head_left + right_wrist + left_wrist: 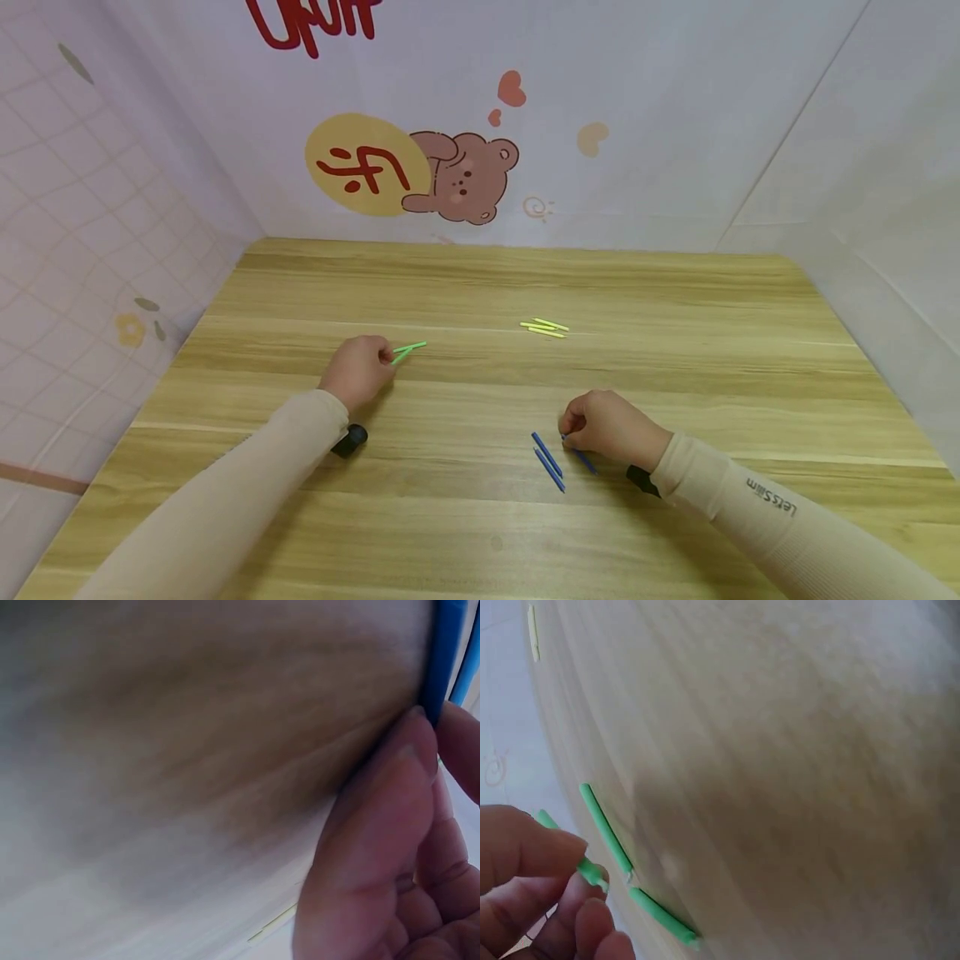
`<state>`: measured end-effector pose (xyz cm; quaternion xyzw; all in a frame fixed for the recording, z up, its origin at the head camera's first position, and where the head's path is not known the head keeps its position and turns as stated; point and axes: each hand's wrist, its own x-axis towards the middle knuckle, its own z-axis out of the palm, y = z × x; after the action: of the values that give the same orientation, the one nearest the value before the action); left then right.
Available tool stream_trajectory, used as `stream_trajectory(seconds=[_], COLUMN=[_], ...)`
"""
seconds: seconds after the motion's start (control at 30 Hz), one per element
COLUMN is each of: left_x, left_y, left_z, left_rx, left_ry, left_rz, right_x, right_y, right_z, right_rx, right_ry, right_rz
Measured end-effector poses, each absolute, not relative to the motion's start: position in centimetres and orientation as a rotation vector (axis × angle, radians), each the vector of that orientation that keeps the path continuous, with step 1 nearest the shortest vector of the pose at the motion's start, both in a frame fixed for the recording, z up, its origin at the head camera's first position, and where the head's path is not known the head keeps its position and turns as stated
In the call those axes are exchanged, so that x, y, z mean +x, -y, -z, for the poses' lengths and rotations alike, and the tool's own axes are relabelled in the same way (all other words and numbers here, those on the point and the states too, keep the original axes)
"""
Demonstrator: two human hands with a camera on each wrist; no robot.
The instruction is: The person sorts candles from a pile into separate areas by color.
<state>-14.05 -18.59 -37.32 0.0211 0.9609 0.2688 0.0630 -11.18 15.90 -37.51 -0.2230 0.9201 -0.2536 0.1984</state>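
At the left of the table, my left hand point(362, 371) pinches a thin green candle point(591, 871) between thumb and fingers. In the left wrist view two more green candles, one point(606, 829) upper and one point(662, 915) lower, lie on the wood just beyond the fingertips, small pale wicks at their ends. My right hand point(611, 425), nearer the front, pinches the end of a blue candle point(585, 462) low over the table. Two other blue candles point(547, 454) lie side by side just to its left. The right wrist view shows thumb and finger at the blue candle point(444, 660).
Several yellow candles point(547, 332) lie in a small group farther back on the wooden table point(465, 533). Behind the table hangs a white cloth point(660, 183) with a printed bear. Dark wrist devices point(350, 440) sit under both sleeves.
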Motion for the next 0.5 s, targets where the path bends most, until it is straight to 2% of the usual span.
stream_trajectory(seconds=[0.5], left_x=[-14.39], left_y=[18.84], left_z=[37.66], left_rx=[-0.031], left_ry=[-2.866], left_rz=[-0.702], right_x=[-11.17], right_y=[-15.90], right_z=[37.61], right_rx=[-0.599], right_ry=[-2.582], right_rz=[0.718])
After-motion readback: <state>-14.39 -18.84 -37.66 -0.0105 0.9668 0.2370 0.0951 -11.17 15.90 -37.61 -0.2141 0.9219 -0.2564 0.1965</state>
